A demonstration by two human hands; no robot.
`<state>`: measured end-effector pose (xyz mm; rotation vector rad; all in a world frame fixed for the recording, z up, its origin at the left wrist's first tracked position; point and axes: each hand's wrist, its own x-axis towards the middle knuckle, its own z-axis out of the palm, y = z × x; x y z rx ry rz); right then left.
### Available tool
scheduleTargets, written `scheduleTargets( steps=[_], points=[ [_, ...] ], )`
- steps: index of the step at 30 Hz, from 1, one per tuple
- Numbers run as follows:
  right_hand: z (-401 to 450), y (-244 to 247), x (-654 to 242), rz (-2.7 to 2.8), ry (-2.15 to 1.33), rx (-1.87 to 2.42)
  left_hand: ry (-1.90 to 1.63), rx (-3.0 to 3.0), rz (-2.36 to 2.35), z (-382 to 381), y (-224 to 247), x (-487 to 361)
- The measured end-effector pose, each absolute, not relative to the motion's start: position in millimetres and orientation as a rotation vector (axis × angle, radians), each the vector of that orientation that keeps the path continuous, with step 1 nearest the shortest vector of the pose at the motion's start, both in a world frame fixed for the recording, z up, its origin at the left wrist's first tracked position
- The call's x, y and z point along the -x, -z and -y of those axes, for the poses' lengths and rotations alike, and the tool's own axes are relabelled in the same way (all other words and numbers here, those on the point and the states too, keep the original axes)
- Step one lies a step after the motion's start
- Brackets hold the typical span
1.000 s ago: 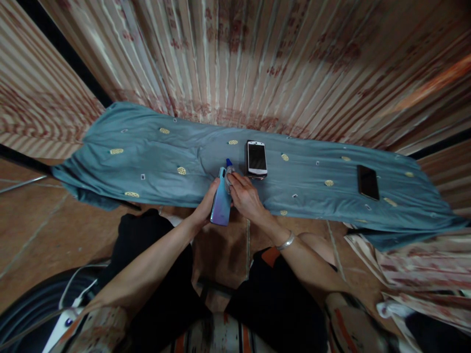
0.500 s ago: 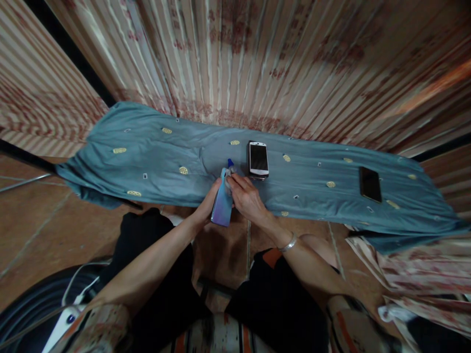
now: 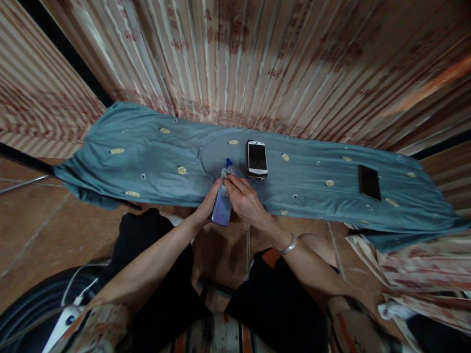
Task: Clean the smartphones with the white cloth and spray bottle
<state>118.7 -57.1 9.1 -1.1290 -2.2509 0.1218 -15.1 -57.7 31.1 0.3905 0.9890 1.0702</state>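
My left hand (image 3: 208, 206) grips a shiny blue-purple phone (image 3: 222, 211) by its left side, back facing up, over the front edge of the cloth-covered table. In my right hand (image 3: 246, 197) is a crumpled greyish cloth (image 3: 224, 177), pressed by the fingers against the phone's upper part. A blue-tipped object (image 3: 229, 162) lies just beyond the cloth; its rest is hidden. Close to the right of it, a white-framed phone (image 3: 257, 158) rests on top of a small stack. Farther right, a dark phone (image 3: 369, 183) lies alone.
The narrow table has a teal patterned cover (image 3: 147, 152). Behind it hangs a striped curtain (image 3: 228, 63). A white power strip (image 3: 61, 328) with cables is at the lower left, beside a black coiled or ribbed object (image 3: 25, 304).
My right hand and the crumpled cloth have shifted slightly left over the upper part of the phone, covering more of it. My left hand keeps its hold.
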Motion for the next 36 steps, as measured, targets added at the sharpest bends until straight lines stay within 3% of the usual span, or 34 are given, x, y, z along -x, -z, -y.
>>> scheduleTargets(
  steps=[16, 25, 36],
  points=[
    [45, -8, -129, 2.216, -0.047, 1.217, -0.87, -0.516, -1.078, 64, -15, 18],
    [61, -10, -114, 2.234, -0.065, 1.152, -1.081, -0.393, -0.931, 58, -27, 13],
    [79, -13, -103, 2.284, -0.112, 1.065, -1.02, -0.284, -0.913, 52, -23, 26]
  ],
)
